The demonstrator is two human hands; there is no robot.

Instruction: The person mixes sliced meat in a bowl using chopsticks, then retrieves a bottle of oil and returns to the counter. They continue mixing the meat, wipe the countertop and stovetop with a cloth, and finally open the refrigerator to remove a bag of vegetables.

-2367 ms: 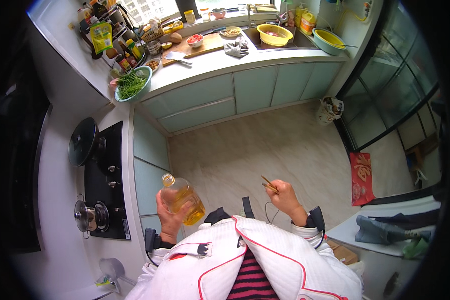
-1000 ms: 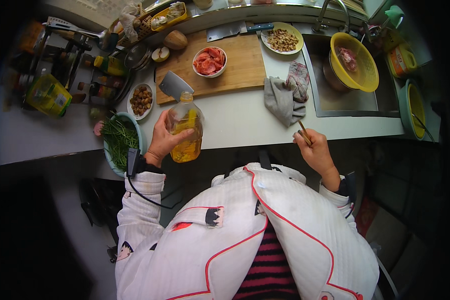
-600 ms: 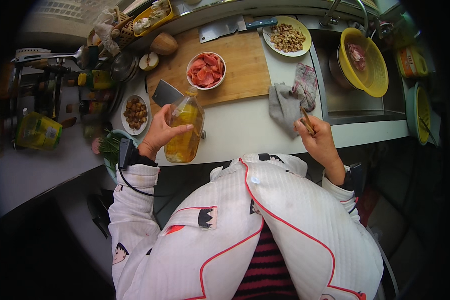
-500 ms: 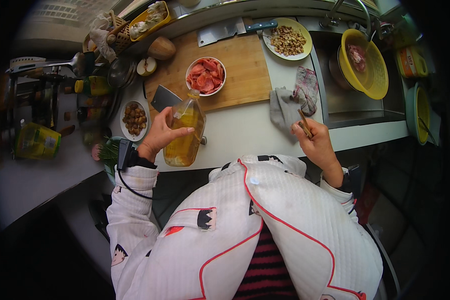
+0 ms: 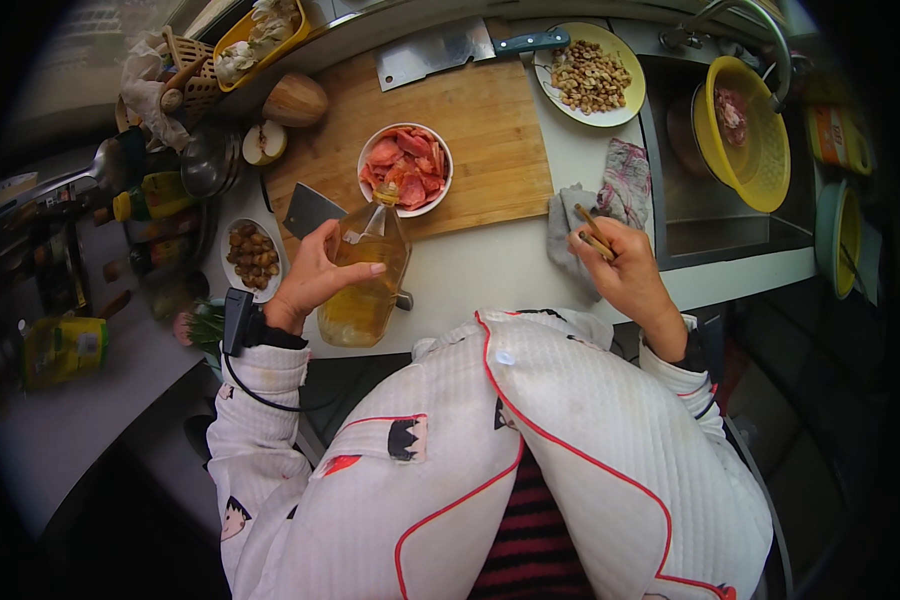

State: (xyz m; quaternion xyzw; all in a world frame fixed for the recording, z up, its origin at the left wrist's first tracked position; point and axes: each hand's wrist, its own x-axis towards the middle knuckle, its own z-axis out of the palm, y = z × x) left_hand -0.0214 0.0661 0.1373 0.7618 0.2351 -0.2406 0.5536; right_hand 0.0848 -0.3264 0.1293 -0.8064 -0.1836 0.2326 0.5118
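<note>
Left hand (image 5: 312,272) grips bottle (image 5: 358,300) of yellow liquid at counter's near edge; long axis runs 7 to 1 o'clock. Bowl (image 5: 434,205) of red slices lies at 1 o'clock off its neck, left hand nearer. Right hand (image 5: 625,272), 3 o'clock, pinches brown sticks (image 5: 597,243).

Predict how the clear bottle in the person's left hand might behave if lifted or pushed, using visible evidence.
The clear bottle is probably fairly heavy, as yellow liquid shows inside; that liquid would likely slosh. Its tall body may tip if pushed near the narrow neck.
</note>
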